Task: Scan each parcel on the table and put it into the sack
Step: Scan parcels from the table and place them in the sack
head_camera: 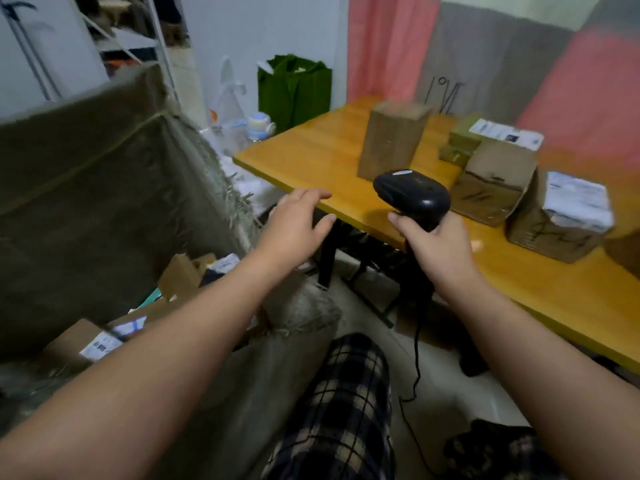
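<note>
Two hands are in view. The left hand [298,220] is open, fingers spread and holding nothing, by the near left edge of the tabletop [311,157]. The right hand [434,245] is wrapped round the handle of the one black scanner [412,195]. Its rounded plastic head is glossy and sits above the tabletop's near edge. A thin black cable [417,358] hangs from it toward the floor.

Four parcels stand clearly on the tabletop:
- A tall parcel [393,140] of plain brown card stands upright, furthest left.
- A small greenish parcel [459,147] lies behind it to the right, too blurred to tell whether it is one or two.
- A labelled carton [495,181] has creased sides and a white printed label on top.
- A squat carton [557,220] sits just beside that one on the right, with a crumpled white label over its top.

A brown shape at the right edge is cut off.

The one sack [86,168] fills the left, made of coarse woven grey-brown cloth with a frayed rim and an open mouth. Inside lie at least two cardboard boxes [69,342] with white labels.

The tabletop is smooth orange-yellow wood on black legs. Behind it hang pink and grey cloths against a pale wall. At the far side stand one green bag [294,88] and some white plastic bags, with metal shelving at far left. A plaid trouser leg [346,393] shows near centre over a pale floor.
</note>
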`<state>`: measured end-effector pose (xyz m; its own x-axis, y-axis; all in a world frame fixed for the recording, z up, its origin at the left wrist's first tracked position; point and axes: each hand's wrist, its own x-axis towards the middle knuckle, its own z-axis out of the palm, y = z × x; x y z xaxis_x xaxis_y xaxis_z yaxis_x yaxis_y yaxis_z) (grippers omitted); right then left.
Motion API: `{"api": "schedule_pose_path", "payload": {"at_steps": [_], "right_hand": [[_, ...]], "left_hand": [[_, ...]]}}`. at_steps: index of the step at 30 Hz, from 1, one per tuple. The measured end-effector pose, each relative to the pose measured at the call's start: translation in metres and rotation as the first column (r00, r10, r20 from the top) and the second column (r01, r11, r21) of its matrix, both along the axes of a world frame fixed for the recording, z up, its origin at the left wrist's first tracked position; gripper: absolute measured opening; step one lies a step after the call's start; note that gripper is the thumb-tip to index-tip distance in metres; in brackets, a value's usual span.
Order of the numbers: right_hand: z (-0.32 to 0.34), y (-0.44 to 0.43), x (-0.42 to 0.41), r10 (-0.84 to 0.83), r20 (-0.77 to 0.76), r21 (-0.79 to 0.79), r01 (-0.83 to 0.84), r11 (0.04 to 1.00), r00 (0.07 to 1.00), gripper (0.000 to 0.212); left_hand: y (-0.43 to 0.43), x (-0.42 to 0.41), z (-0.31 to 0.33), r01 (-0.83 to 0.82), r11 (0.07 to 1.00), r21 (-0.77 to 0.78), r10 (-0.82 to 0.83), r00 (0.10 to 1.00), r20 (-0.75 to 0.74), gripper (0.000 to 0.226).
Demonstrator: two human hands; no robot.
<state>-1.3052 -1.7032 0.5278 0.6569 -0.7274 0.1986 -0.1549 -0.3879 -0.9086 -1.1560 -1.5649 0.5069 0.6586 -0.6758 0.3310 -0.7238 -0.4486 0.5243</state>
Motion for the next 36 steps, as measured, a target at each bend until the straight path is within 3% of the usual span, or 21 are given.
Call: {"api": "schedule_pose_path", "payload": {"at_steps": [5,9,13,16,19,22,26,29,31,34,36], "right_hand": [[0.031,-0.053,-0.015,-0.129,-0.008,0.009,0.129,0.992,0.992,0.01],[0.046,-0.086,-0.017,-0.194,0.004,0.081,0.193,0.978,0.981,0.02],[0.052,-0.105,-0.015,-0.178,0.021,0.148,0.173,0.974,0.984,0.025],[0.051,-0.112,-0.016,-0.148,0.034,0.197,0.139,0.971,0.988,0.018],[0.049,-0.114,-0.02,-0.121,0.044,0.229,0.108,0.967,0.992,0.016],[0.043,-0.113,-0.027,-0.11,0.049,0.273,0.093,0.958,0.993,0.014],[0.033,-0.104,-0.033,-0.105,0.097,0.344,0.066,0.937,0.99,0.016],[0.027,-0.096,-0.034,-0.113,0.095,0.4,0.066,0.914,0.989,0.025],[0.025,-0.093,-0.032,-0.109,0.097,0.43,0.057,0.901,0.989,0.032],[0.03,-0.092,-0.024,-0.091,0.101,0.473,0.032,0.88,0.991,0.03],[0.036,-0.091,-0.016,-0.085,0.095,0.516,0.024,0.856,0.992,0.025]], "left_hand": [[-0.076,0.001,0.034,0.048,0.998,-0.036,-0.047,0.999,0.012,0.051],[-0.135,0.013,0.063,-0.04,0.999,-0.017,0.041,0.998,0.045,0.08],[-0.183,0.035,0.084,-0.144,0.989,0.018,0.144,0.988,-0.048,0.099],[-0.2,0.052,0.083,-0.142,0.987,0.077,0.149,0.985,-0.083,0.086],[-0.194,0.055,0.077,-0.043,0.999,-0.015,0.042,0.996,-0.082,0.069],[-0.17,0.04,0.07,0.139,0.989,-0.051,-0.136,0.988,0.073,0.074],[-0.128,0.023,0.047,0.266,0.958,0.111,-0.288,0.895,0.34,0.082],[-0.106,0.009,0.028,0.334,0.931,0.145,-0.36,0.903,0.233,0.076],[-0.102,0.002,0.023,0.331,0.943,0.039,-0.333,0.934,0.132,0.064],[-0.111,0.008,0.027,0.151,0.976,-0.16,-0.146,0.988,0.041,0.048],[-0.122,0.022,0.031,0.001,0.982,-0.19,-0.018,0.996,-0.088,0.051]]}}
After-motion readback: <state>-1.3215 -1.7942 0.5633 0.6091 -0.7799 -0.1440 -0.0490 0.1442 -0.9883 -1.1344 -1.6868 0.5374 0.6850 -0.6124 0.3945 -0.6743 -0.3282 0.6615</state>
